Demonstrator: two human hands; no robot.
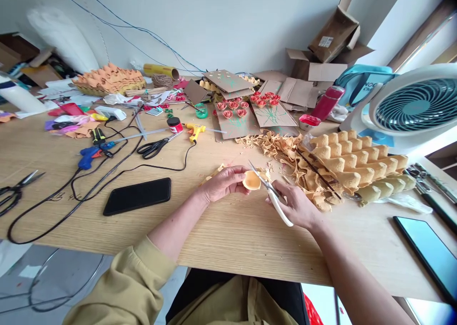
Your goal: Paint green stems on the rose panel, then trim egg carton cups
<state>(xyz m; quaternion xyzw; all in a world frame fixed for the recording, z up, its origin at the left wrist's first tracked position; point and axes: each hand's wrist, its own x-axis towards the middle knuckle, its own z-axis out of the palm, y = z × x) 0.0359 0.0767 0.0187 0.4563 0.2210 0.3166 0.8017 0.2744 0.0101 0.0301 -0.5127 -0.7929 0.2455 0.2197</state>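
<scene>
My left hand (228,181) pinches a small orange egg-carton cup (253,181) by its left side, with the hollow facing up toward me. White-handled scissors (279,208) are gripped in my right hand (298,203), their blades slightly apart and pointing up and left. The blades lie right beside the cup's right rim; whether they touch it I cannot tell. Behind the hands, more orange carton pieces (264,173) lie on the table, partly hidden by my fingers. To the right of my right hand spreads a heap of torn carton scraps (285,156).
Orange egg cartons (357,161) are stacked at right, before a fan (417,106). A black phone (137,196), black scissors (155,146), a yellow glue gun (194,132) and a blue one (91,156) with trailing cables lie left. Cardboard with red flowers (235,127) stands behind.
</scene>
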